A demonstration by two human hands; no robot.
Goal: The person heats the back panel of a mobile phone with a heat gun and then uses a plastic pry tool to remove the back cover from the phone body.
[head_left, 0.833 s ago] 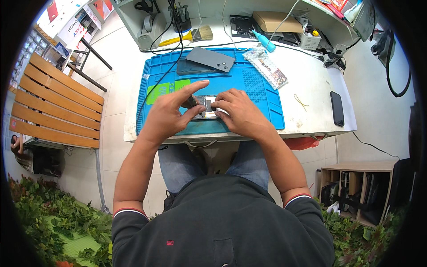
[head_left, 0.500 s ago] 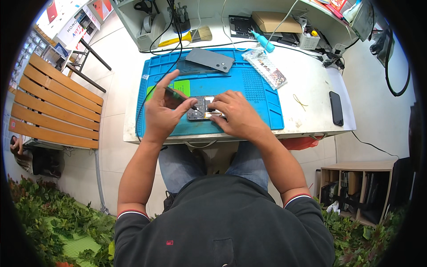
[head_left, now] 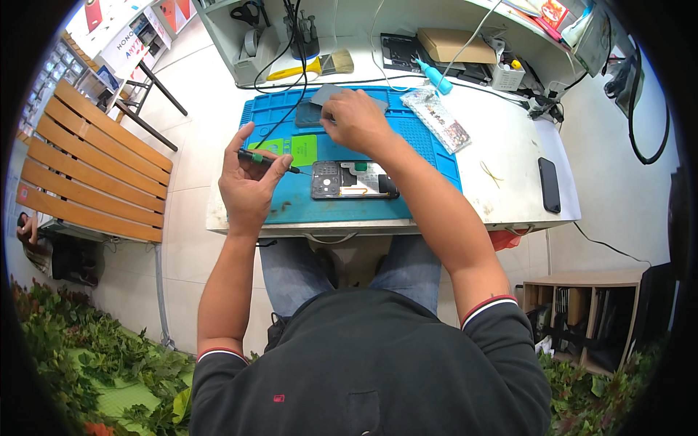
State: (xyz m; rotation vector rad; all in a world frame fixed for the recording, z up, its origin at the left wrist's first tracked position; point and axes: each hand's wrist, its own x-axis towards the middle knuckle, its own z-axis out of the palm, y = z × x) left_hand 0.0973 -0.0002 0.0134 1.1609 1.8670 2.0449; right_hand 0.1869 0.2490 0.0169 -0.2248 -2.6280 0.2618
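Observation:
My left hand [head_left: 247,190] is closed on a slim screwdriver [head_left: 259,158] with a black and green handle, its tip pointing right, close to the opened phone's left end. The phone [head_left: 327,182] lies flat with its inner parts showing, near the front of the blue repair mat [head_left: 291,212]. My right forearm passes over its right end. At the back of the mat, my right hand [head_left: 360,125] has curled fingers beside the grey phone back cover [head_left: 329,93], partly hiding it. Whatever those fingertips hold, if anything, is hidden.
A green card [head_left: 305,150] lies left of the phone. A bubble-wrap packet [head_left: 436,120], a light-blue bottle [head_left: 435,75] and a yellow-handled brush [head_left: 309,69] lie farther back. Black cables hang over the mat's left side. Another phone [head_left: 549,185] rests at right.
My right hand has left the phone and moved back to the grey cover. My left hand has drawn the screwdriver leftward off the phone, tilting it flatter.

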